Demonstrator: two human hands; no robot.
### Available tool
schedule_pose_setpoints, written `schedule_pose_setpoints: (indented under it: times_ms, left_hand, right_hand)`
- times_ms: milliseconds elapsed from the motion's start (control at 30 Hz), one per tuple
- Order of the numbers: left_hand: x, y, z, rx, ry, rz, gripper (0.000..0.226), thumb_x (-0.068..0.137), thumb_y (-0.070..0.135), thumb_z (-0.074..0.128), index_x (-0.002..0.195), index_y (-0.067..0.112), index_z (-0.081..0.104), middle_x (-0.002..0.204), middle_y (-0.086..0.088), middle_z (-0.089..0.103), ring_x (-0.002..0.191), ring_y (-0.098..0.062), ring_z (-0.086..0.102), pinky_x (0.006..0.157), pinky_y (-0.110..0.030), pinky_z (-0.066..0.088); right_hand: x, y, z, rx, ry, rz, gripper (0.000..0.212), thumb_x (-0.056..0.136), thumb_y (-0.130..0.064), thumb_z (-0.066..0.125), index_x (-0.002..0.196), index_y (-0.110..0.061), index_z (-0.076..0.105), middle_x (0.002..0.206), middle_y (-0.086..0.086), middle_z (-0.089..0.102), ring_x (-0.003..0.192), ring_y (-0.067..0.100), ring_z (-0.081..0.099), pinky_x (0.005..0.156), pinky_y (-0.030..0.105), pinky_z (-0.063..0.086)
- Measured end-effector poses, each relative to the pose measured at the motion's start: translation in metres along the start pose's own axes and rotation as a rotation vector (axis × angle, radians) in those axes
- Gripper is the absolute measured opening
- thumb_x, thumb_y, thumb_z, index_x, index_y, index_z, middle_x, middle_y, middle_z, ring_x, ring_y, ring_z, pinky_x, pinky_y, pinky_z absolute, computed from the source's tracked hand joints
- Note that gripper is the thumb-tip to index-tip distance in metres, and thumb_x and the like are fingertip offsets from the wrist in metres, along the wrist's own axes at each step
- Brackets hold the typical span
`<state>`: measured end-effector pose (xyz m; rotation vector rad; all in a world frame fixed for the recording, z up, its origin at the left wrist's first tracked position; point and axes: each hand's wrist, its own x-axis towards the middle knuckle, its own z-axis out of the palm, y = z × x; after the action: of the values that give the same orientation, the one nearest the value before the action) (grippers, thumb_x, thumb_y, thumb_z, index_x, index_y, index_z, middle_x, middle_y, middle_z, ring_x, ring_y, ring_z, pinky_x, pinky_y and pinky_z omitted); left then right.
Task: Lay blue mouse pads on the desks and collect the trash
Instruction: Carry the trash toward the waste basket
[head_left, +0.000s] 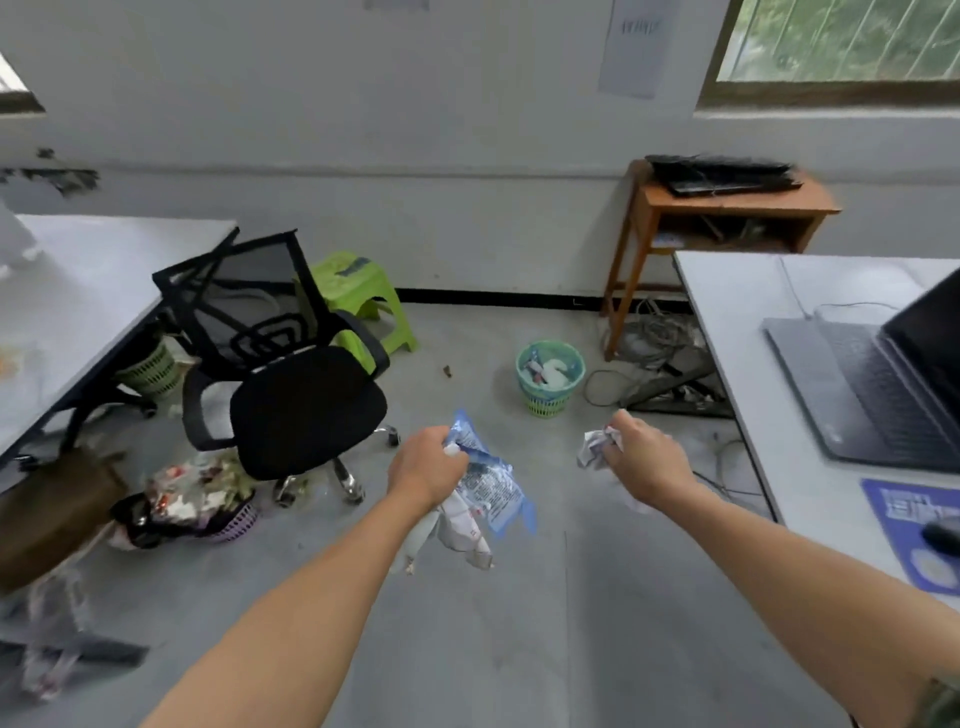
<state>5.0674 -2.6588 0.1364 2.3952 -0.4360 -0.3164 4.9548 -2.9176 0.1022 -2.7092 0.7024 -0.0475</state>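
Observation:
My left hand (428, 465) grips a bunch of trash, a blue printed plastic wrapper (491, 480) with white packets hanging under it. My right hand (644, 460) grips a crumpled white paper ball (596, 447). Both hands are held out over the grey floor. A small green waste basket (550, 376) with trash inside stands on the floor just beyond them. A blue mouse pad (906, 525) lies on the white desk (737, 312) at the right, with a dark mouse (943, 535) on it.
An open laptop (872, 384) sits on the right desk. A black office chair (291, 374), a green stool (358, 296) and an overfull basket of rubbish (202, 499) stand left. A wooden side table (717, 208) and tangled cables (654, 358) are by the wall.

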Motion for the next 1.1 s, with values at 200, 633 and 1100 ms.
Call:
schedule_pose_setpoints:
  times_ms: [200,633,1100]
  left_hand:
    - [0.15,0.0,0.017,0.052,0.012,-0.066,0.034,0.076,0.01,0.053,0.056,0.016,0.027,0.056,0.0,0.035,0.062,-0.027,0.035,0.051,-0.034,0.02]
    - [0.488,0.062,0.041,0.034,-0.122,0.01,0.021,0.068,0.016,0.052,0.053,0.015,0.037,0.051,0.004,0.042,0.056,-0.025,0.04,0.05,-0.03,0.026]
    - [0.719,0.106,0.2,0.022,-0.214,-0.229,0.015,0.061,0.026,0.05,0.058,0.011,0.045,0.054,0.001,0.05,0.059,-0.027,0.046,0.054,-0.029,0.034]
  right_hand:
    - [0.144,-0.004,0.018,0.001,-0.03,-0.009,0.018,0.091,-0.033,0.05,0.104,-0.021,0.047,0.114,0.009,0.064,0.098,0.038,0.061,0.076,0.041,0.048]
    - [0.428,0.022,0.009,0.031,-0.024,0.136,0.016,0.091,-0.03,0.05,0.102,-0.018,0.047,0.109,0.009,0.063,0.092,0.037,0.061,0.07,0.038,0.042]
    - [0.684,0.166,0.066,0.077,-0.2,0.243,0.017,0.091,-0.03,0.051,0.1,-0.016,0.046,0.102,0.013,0.063,0.089,0.038,0.06,0.063,0.036,0.036]
